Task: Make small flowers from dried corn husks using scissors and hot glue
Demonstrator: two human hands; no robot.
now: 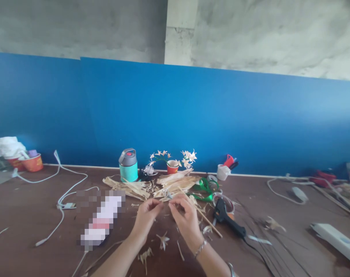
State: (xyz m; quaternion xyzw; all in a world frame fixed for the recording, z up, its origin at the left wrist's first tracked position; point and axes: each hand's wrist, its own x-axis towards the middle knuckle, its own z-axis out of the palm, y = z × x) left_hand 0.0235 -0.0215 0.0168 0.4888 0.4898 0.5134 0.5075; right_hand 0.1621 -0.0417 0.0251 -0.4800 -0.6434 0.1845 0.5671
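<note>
My left hand and my right hand are raised close together over the middle of the table, thumb and fingertips pinched on each. Whatever lies between the fingertips is too small to make out. Just beyond them lie dried corn husks in pale, flattened piles. A thin wooden stick lies slanting to the right of my right hand. On the table below my hands is a pale husk flower, with husk scraps around it.
At right lie a black glue gun, green ribbon and a white power strip. Behind stand a turquoise food jar, a paper cup with flower stems and a white cup. Cables and a pixelated phone-like object are left.
</note>
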